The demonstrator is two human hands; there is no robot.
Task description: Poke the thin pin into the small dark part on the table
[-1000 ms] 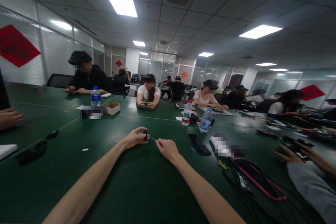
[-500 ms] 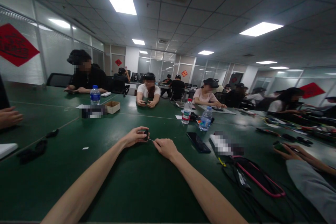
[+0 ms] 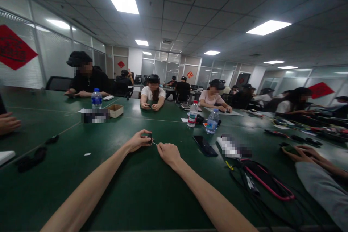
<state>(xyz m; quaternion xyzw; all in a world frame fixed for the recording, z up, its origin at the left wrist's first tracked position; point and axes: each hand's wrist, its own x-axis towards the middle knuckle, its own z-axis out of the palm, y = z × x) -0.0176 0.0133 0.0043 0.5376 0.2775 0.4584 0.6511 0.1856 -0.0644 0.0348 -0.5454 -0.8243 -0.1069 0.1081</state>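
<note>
Over the middle of the green table (image 3: 141, 195), my left hand (image 3: 137, 141) pinches a small black object (image 3: 149, 138) between thumb and fingers. Its exact kind is too small to make out. My right hand (image 3: 169, 154) is closed, palm down, just to the right. From its fingertips a thin metal rod (image 3: 154, 143) sticks out toward the black object. The rod's tip meets or nearly meets the object; contact cannot be told. Whatever handle the rod has is hidden inside my right hand.
Right of my hands lie a dark phone (image 3: 205, 146), a pink-edged black item (image 3: 268, 179) and cables. Two water bottles (image 3: 193, 114) stand beyond. An open box (image 3: 116, 111) and another bottle (image 3: 96, 99) are at the far left. Several people sit around.
The whole view has shifted slightly. The black object looks narrower, as if turned in my left hand. My right hand holds the rod much as before.
</note>
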